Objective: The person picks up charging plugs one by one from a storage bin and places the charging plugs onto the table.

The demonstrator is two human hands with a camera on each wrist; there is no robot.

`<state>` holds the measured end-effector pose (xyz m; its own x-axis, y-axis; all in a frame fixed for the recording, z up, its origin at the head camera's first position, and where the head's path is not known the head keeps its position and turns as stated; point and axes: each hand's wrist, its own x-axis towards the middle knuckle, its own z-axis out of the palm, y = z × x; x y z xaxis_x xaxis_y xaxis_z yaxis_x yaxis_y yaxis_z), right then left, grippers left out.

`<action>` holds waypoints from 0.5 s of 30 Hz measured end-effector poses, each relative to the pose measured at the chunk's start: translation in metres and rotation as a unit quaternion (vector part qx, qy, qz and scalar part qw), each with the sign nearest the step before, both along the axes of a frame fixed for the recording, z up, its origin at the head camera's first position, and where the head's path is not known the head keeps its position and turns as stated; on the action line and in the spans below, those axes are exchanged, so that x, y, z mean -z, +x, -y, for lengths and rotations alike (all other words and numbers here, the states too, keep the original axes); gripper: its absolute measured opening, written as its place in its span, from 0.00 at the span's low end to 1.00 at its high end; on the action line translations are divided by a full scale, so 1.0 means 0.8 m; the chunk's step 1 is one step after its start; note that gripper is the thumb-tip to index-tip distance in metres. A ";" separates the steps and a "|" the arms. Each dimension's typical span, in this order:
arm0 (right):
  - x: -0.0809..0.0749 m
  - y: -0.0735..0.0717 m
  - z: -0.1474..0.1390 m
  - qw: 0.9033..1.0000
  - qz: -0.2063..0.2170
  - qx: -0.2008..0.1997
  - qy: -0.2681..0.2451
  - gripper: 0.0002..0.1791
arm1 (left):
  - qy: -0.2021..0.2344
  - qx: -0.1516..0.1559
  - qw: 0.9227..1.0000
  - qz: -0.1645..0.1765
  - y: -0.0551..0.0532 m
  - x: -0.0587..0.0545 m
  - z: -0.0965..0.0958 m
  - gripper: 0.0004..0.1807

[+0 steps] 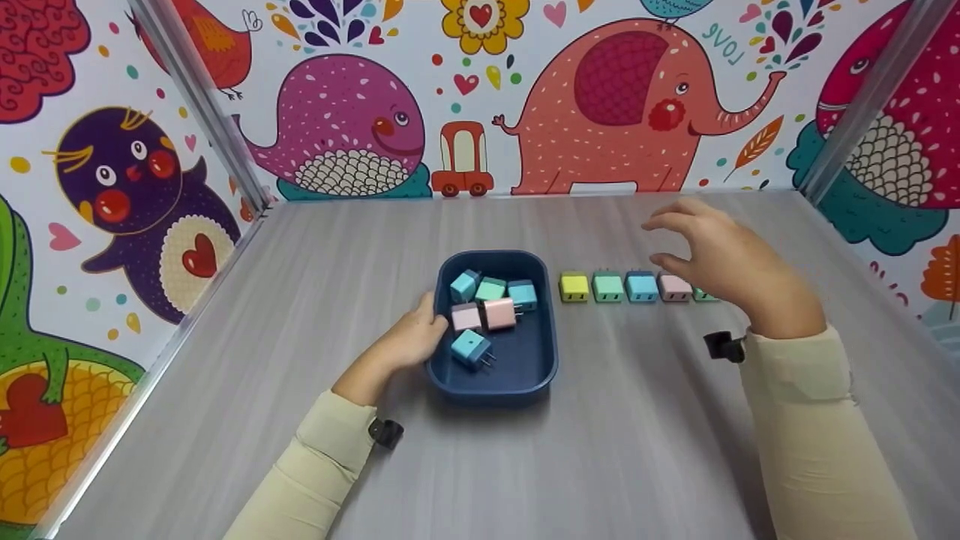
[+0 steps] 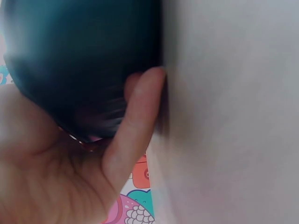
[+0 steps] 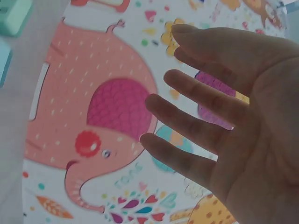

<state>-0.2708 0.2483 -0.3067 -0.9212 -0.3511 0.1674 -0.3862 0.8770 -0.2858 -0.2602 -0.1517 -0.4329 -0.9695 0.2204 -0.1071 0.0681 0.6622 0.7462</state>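
On the grey table stands a dark blue plastic bin [image 1: 517, 386] with several USB charger plugs inside, among them a blue charger plug [image 1: 471, 347] and a pink charger plug [image 1: 499, 313]. My left hand [image 1: 411, 330] holds the bin by its left side; in the left wrist view fingers [image 2: 140, 112] lie against its dark wall. To the right of the bin runs a row of charger plugs, from a yellow charger plug [image 1: 574, 287] to a green one partly behind my right hand [image 1: 712, 255]. That hand hovers over the row's right end, fingers spread and holding nothing.
Panels printed with cartoon animals [image 1: 352, 127] stand behind the table and along both sides. Metal corner posts [image 1: 202, 105] join them. Grey table surface [image 1: 637, 450] extends in front of the bin and the row.
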 end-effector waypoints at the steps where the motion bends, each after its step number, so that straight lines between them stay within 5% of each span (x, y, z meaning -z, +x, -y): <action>1: 0.000 0.002 0.005 1.000 -0.005 -0.008 0.000 0.29 | 0.001 0.001 1.000 0.000 0.000 0.000 0.000 0.30; 15: 0.019 0.017 0.058 0.992 -0.075 -0.099 0.012 0.25 | -0.005 0.009 1.000 0.001 0.000 -0.001 0.001 0.30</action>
<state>-0.2570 0.2016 -0.3218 -0.7995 -0.5276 0.2871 -0.5878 0.7857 -0.1930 -0.2604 -0.1526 -0.4324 -0.9652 0.2369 -0.1110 0.0791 0.6687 0.7393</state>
